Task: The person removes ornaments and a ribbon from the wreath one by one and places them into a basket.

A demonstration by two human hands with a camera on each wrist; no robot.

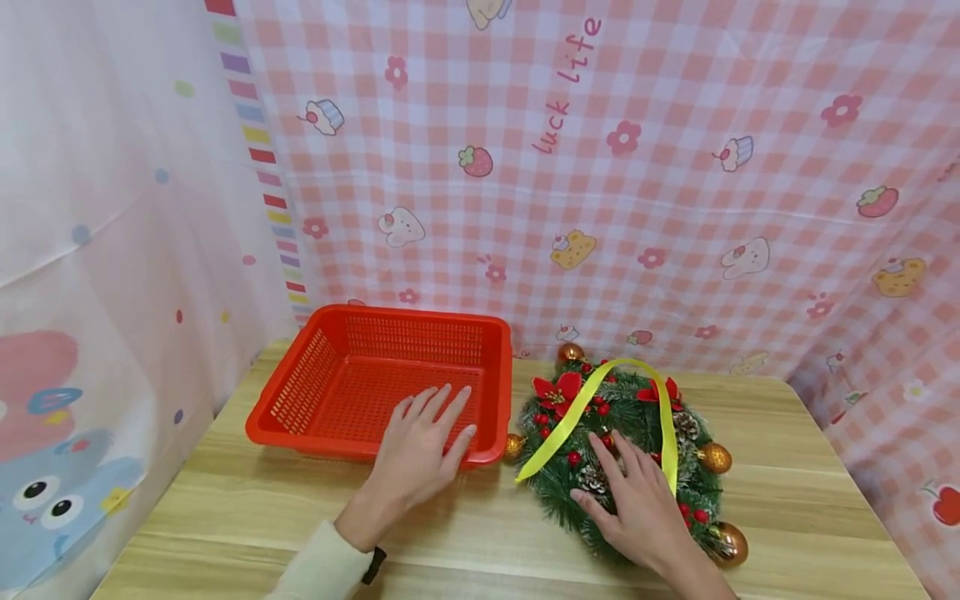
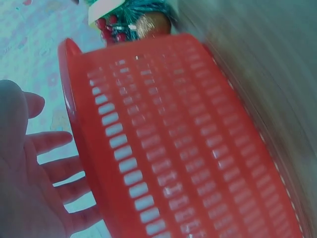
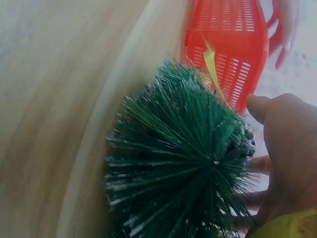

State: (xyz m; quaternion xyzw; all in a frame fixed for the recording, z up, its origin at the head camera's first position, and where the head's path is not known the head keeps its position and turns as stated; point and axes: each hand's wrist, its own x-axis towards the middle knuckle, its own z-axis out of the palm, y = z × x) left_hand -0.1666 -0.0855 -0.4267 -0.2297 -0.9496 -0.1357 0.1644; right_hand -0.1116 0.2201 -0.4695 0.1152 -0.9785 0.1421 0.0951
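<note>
A red plastic basket (image 1: 397,392) with slotted walls stands at the left of the table, nothing inside it. My left hand (image 1: 416,454) hovers over its near rim with fingers spread; in the left wrist view those fingers (image 2: 54,141) lie beside the rim, not curled round it. To the right lies a green Christmas wreath (image 1: 555,492) with red flowers, berries, pine cones and golden balls. A yellow ribbon (image 1: 573,417) loops across its top. Over the wreath's near side is my right hand (image 1: 641,512), fingers loosely extended; whether it touches the needles I cannot tell.
Both things rest on a light wooden table (image 1: 480,550). Behind them hangs a pink checked curtain (image 1: 525,208) with printed cakes and bears. A pale curtain (image 1: 135,217) closes the left side. One golden ball (image 1: 514,447) sits close to the basket's right wall.
</note>
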